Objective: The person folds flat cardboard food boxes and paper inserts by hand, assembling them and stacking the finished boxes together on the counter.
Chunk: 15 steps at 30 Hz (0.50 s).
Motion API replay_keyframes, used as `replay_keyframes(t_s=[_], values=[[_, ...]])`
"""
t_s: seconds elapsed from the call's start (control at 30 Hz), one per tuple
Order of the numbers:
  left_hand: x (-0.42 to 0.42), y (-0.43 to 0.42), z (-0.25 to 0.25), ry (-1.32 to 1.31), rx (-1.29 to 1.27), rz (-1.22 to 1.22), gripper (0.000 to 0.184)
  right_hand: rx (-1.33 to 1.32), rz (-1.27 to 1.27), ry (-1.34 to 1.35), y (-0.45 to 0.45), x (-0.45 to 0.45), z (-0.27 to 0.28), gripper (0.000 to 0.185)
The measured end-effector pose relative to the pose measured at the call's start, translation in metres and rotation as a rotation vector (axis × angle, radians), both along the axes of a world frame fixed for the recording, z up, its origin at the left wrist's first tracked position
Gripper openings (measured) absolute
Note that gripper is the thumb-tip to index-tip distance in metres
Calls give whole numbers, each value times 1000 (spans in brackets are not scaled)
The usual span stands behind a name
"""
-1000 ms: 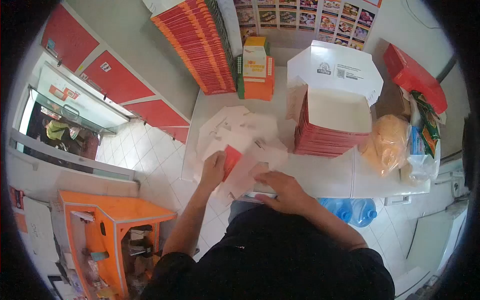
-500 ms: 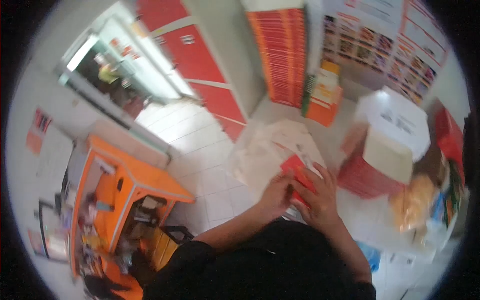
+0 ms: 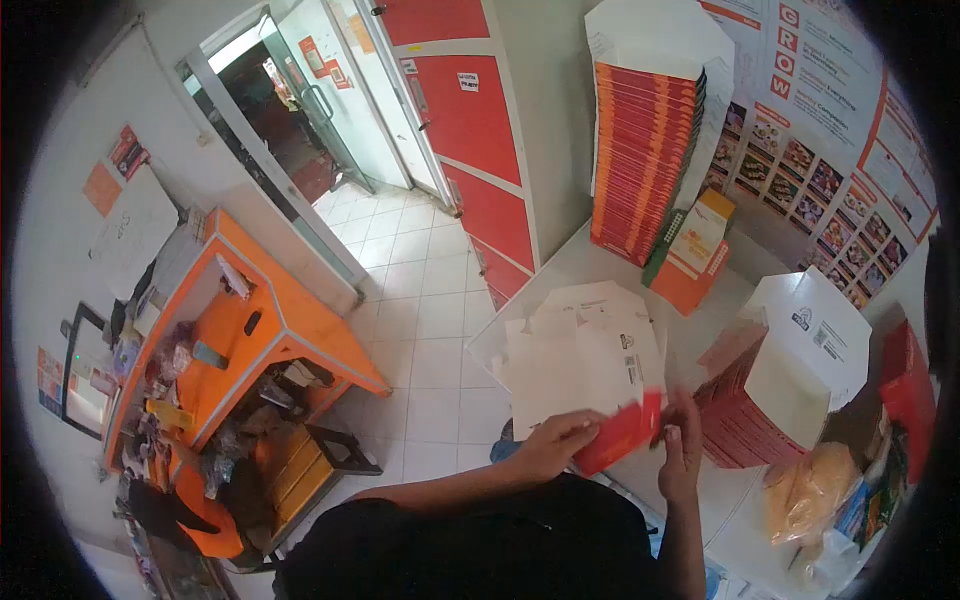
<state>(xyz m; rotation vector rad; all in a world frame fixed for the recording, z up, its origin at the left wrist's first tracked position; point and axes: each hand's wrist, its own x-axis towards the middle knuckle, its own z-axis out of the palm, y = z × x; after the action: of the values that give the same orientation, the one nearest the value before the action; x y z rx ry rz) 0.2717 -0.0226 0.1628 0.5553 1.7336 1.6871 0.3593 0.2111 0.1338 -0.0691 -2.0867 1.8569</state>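
Observation:
My left hand [image 3: 560, 445] grips a small red folded-card box [image 3: 618, 435] by its left end, thumb on top. The box is tilted in front of my body, above the near edge of the table. My right hand [image 3: 682, 450] is beside the box's right end. Its fingers point upward and are blurred by motion; they look stretched out, and whether they touch the box's end flap I cannot make out. Just beyond the hands lie flat white cardboard blanks [image 3: 570, 350] with dark print.
On the table [image 3: 735, 490] stand a tall stack of red-orange cartons [image 3: 640, 160], an orange box [image 3: 693, 260], a stack of white-topped boxes [image 3: 815, 320] and a plastic bag with orange contents [image 3: 810, 490]. Red lockers [image 3: 465, 110] and an orange desk [image 3: 300, 340] are farther left.
My right hand has moved off the top of the red box to its right end. The box has shifted down and turned more level. The view has swung left.

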Motion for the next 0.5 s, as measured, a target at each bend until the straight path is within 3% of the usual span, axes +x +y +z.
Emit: replay_keyframes(t_s=[0.03,0.07,0.17,0.2,0.3,0.4,0.5], values=[[0,-10,1,148,-74,-81,26,-50,31,-73,5,2,0,54],[2,-18,-1,223,-145,-107,28,267,81,-3,6,0,5,41],[13,-25,31,66,-264,-36,32,202,250,-193,-22,10,52,35],[16,-25,32,86,-248,-10,33,212,280,-176,-23,13,52,44],[29,-22,26,125,-167,55,37,459,325,-41,-29,15,74,46],[34,-22,13,159,-75,42,39,557,271,-361,-35,16,95,41],[35,-24,8,243,-89,-33,42,547,39,-400,-40,10,78,37]])
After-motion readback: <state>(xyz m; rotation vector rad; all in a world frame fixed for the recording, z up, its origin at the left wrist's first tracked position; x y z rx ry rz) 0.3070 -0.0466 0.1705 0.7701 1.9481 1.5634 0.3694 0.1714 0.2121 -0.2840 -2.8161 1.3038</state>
